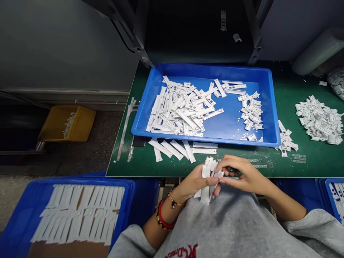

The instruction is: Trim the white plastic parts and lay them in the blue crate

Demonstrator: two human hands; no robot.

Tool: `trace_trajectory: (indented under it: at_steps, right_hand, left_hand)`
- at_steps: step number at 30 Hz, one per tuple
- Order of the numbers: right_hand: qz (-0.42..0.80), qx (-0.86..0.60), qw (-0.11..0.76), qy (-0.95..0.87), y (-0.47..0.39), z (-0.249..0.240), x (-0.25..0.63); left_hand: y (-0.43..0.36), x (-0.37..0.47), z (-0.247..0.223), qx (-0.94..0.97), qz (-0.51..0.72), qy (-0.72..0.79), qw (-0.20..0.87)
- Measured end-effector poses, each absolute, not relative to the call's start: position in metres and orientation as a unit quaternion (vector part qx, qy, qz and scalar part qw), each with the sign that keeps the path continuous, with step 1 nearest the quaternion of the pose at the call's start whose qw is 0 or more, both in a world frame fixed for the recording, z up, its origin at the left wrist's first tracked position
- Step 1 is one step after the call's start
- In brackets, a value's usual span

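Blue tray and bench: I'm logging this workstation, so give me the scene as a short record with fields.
Left hand: holds a bunch of white strips
Right hand: fingers at the bunch's upper ends
Blue tray: longer strips left, small white pieces right
Green table: loose strips before the tray, piles of pieces to its right
Far left: yellow bin

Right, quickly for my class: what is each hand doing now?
Left hand: closed around several white strips.
Right hand: fingers curled at the strips; whether they grip one cannot be told.
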State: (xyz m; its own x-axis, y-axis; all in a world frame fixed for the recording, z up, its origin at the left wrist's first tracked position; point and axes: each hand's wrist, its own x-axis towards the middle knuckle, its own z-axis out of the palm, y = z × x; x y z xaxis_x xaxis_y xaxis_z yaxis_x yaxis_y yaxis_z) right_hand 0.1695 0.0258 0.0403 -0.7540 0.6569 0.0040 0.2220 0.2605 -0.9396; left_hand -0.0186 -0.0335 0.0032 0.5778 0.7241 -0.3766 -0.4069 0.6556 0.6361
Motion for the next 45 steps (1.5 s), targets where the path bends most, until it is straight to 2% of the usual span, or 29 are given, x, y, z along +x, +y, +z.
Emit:
trace_trajectory:
  at_steps: [5,10,24,40,45]
  right_hand:
    - [0.501,-0.370,0.265,-0.736,0.023,0.033,0.164]
    - [0.486,-0.407,0.241,-0.734,0.026,0.035,0.164]
    - [0.449,-0.201,0.086,-0.867,0.052,0.062,0.163]
    - [0.451,-0.170,0.072,-0.873,0.053,0.060,0.166]
    - [0.433,-0.218,0.067,-0.872,0.043,0.045,0.172]
  left_hand:
    - [-0.032,-0.014,0.008,0.235,0.413,0.409,0.779]
    - [-0.032,-0.018,0.015,0.293,0.391,0.493,0.720]
    - [-0.039,-0.028,0.022,0.273,0.410,0.381,0.782]
    - [-0.040,-0.018,0.010,0.221,0.419,0.321,0.820]
    - [-0.046,-0.012,0.007,0.205,0.408,0.384,0.803]
